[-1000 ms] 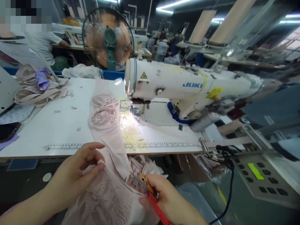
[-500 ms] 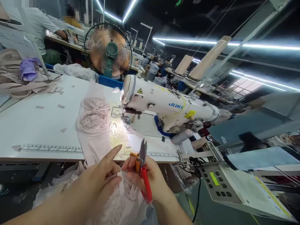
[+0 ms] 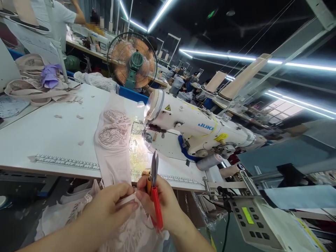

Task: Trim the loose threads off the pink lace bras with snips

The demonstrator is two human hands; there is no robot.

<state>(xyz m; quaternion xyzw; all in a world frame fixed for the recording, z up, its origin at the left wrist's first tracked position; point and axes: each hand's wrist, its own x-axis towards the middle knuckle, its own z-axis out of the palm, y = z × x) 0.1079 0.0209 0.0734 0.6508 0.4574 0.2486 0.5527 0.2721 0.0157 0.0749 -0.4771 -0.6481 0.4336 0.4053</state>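
Pale pink lace fabric (image 3: 131,227) hangs below the table's front edge. My left hand (image 3: 112,204) pinches its upper edge between thumb and fingers. Close beside it on the right, my right hand (image 3: 160,196) grips scissors (image 3: 156,206) with red and orange handles, blades pointing up, while its thumb and fingertips meet the same fabric edge. Another pale pink lace garment (image 3: 112,140) lies on the white table, left of the sewing machine (image 3: 183,122), whose lamp lights the needle area.
A ruler strip (image 3: 68,163) runs along the table's front edge. Small fabric scraps and a pile of straps (image 3: 34,84) lie to the left. A fan (image 3: 132,61) stands behind the table. A control panel (image 3: 252,220) is at the right. A person (image 3: 59,21) sits at back left.
The view has shifted, so the table and machine appear farther right and slightly lower. My left index finger has folded down onto the fabric. The scissors stand more upright.
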